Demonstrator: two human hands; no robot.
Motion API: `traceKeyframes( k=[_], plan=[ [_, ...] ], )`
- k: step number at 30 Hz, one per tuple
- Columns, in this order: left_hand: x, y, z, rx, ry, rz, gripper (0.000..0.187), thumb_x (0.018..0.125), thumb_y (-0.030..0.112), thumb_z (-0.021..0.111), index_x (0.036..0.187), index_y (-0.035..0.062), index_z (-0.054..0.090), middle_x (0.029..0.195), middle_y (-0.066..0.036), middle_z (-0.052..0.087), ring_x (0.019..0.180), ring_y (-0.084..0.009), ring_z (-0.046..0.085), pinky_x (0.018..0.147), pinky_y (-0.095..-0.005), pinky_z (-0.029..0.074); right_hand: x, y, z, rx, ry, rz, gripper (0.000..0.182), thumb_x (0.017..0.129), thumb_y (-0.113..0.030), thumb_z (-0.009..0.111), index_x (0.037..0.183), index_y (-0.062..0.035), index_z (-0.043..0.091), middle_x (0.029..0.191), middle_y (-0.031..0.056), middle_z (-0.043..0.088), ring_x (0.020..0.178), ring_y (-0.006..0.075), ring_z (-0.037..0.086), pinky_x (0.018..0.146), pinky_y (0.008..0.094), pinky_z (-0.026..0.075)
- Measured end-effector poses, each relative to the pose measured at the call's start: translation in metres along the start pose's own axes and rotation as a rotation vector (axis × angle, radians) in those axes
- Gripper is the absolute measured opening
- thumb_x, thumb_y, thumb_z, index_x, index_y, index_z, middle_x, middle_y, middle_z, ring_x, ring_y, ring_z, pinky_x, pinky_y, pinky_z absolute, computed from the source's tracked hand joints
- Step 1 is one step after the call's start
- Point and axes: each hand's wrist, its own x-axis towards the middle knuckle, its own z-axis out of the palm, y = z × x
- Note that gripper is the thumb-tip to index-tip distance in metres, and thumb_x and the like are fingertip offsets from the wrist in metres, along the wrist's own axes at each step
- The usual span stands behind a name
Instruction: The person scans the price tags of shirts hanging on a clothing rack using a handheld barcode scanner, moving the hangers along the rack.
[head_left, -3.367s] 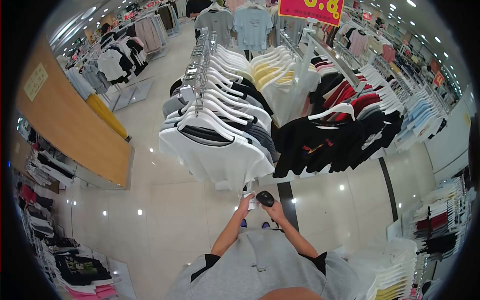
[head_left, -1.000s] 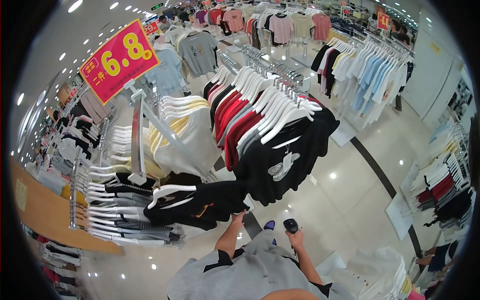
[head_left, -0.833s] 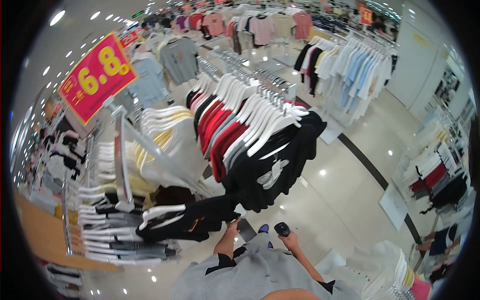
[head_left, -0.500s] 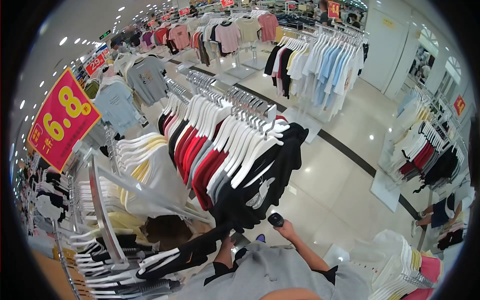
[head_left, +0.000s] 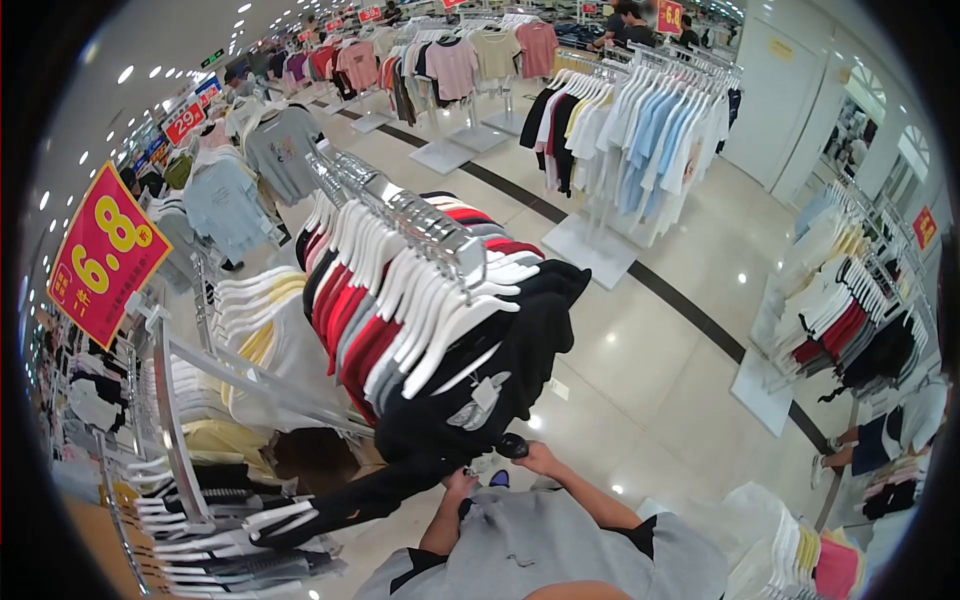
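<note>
In my right hand (head_left: pixel 538 458) is a small black handheld device (head_left: pixel 512 446), its round end near the hem of a black garment (head_left: pixel 470 405). That garment hangs at the near end of a rack and bears a light print. My left hand (head_left: pixel 460 481) is closed at the lower edge of the black cloth, with a small piece that I cannot make out at its fingers. Beside it hangs a black garment with a small orange mark (head_left: pixel 350 512). White hangers (head_left: pixel 440 320) carry red, grey and black clothes.
A red 6.8 sign (head_left: pixel 108 255) stands at the left above a metal rack frame (head_left: pixel 175 430). White and blue shirts (head_left: pixel 650 135) hang on a rack ahead. White garments (head_left: pixel 750 530) are close at my right. A person (head_left: pixel 880 440) is at the far right.
The near rack and its black garment appear lower and further left. My left hand now shows more clearly at the cloth. The device has come closer to the garment and my left hand.
</note>
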Motion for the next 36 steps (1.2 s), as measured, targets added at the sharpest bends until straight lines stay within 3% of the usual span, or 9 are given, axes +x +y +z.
traceKeyframes(
  k=[10,12,18,21,27,30,32,34,36],
  plan=[
    [-0.051,-0.039,0.095,-0.335,-0.227,-0.066,0.031,0.088,0.019,0.049,0.113,0.0015,0.053,0.112,-0.014,0.057,0.109,-0.0298,0.054,0.098,-0.0475,0.042,-0.027,0.014,-0.060,0.229,-0.203,-0.141,0.036,0.066,-0.022,0.074,0.095,-0.0025,0.065,0.083,0.0129,0.066,0.075,0.0249,0.061,0.071,0.0361,0.049],
    [-0.064,-0.049,0.113,-0.357,-0.199,-0.059,0.027,0.089,0.019,0.048,0.110,0.0023,0.052,0.110,-0.013,0.057,0.104,-0.0279,0.056,0.095,-0.0479,0.043,-0.036,0.007,-0.067,0.381,-0.369,0.042,0.038,0.067,-0.023,0.074,0.099,-0.0043,0.065,0.082,0.0119,0.066,0.074,0.0247,0.061,0.071,0.0372,0.049],
    [-0.087,-0.073,0.136,-0.276,-0.020,0.050,0.021,0.093,0.016,0.042,0.111,0.0068,0.047,0.109,-0.011,0.055,0.102,-0.0224,0.055,0.087,-0.0477,0.046,-0.042,0.022,-0.067,0.072,-0.316,-0.266,0.059,0.070,-0.026,0.076,0.121,-0.0033,0.057,0.123,0.0200,0.056,0.119,0.0284,0.050,0.103,0.0350,0.037],
    [-0.113,-0.055,0.131,-0.261,-0.049,0.077,0.018,0.093,0.014,0.043,0.105,0.0047,0.051,0.102,-0.010,0.058,0.095,-0.0237,0.058,0.085,-0.0466,0.048,-0.048,0.029,-0.058,0.263,-0.199,-0.185,0.059,0.071,-0.026,0.075,0.122,-0.0034,0.055,0.114,0.0162,0.061,0.104,0.0251,0.058,0.091,0.0334,0.046],
    [-0.104,-0.047,0.093,-0.410,-0.322,-0.012,0.026,0.095,0.030,0.043,0.102,0.0102,0.058,0.095,-0.006,0.064,0.095,-0.0222,0.060,0.088,-0.0387,0.048,-0.041,0.005,-0.057,0.350,-0.605,0.124,0.048,0.072,-0.022,0.074,0.114,-0.0041,0.060,0.098,0.0051,0.064,0.071,0.0104,0.058,0.060,0.0261,0.048],
    [-0.106,-0.041,0.093,-0.564,-0.191,-0.019,0.035,0.096,0.035,0.040,0.111,0.0089,0.055,0.107,-0.010,0.061,0.106,-0.0266,0.056,0.096,-0.0416,0.043,-0.037,-0.001,-0.041,0.257,-0.652,0.165,0.043,0.072,-0.024,0.074,0.108,-0.0034,0.063,0.095,0.0088,0.064,0.075,0.0162,0.061,0.065,0.0298,0.049],
    [-0.112,-0.042,0.093,-0.651,-0.096,0.013,0.038,0.095,0.040,0.042,0.116,0.0093,0.052,0.115,-0.011,0.057,0.111,-0.0275,0.053,0.097,-0.0440,0.042,-0.041,-0.004,-0.031,-0.008,-0.273,-0.257,0.042,0.070,-0.027,0.074,0.102,-0.0021,0.064,0.094,0.0131,0.062,0.082,0.0253,0.062,0.073,0.0348,0.049],
    [-0.115,-0.040,0.094,-0.560,0.101,-0.095,0.053,0.087,0.051,0.054,0.113,0.0050,0.051,0.111,-0.013,0.058,0.106,-0.0269,0.056,0.093,-0.0461,0.046,-0.041,-0.017,-0.029,-0.055,-0.314,-0.323,0.046,0.068,-0.029,0.074,0.102,-0.0011,0.062,0.095,0.0164,0.060,0.090,0.0330,0.060,0.079,0.0387,0.048],
    [-0.127,-0.034,0.091,-0.549,-0.077,-0.073,0.056,0.084,0.055,0.057,0.107,0.0044,0.054,0.103,-0.013,0.061,0.097,-0.0268,0.060,0.087,-0.0450,0.049,-0.041,-0.022,-0.021,-0.036,-0.428,-0.524,0.047,0.067,-0.029,0.074,0.103,-0.0008,0.062,0.100,0.0161,0.060,0.094,0.0345,0.058,0.082,0.0403,0.047]
  ],
)
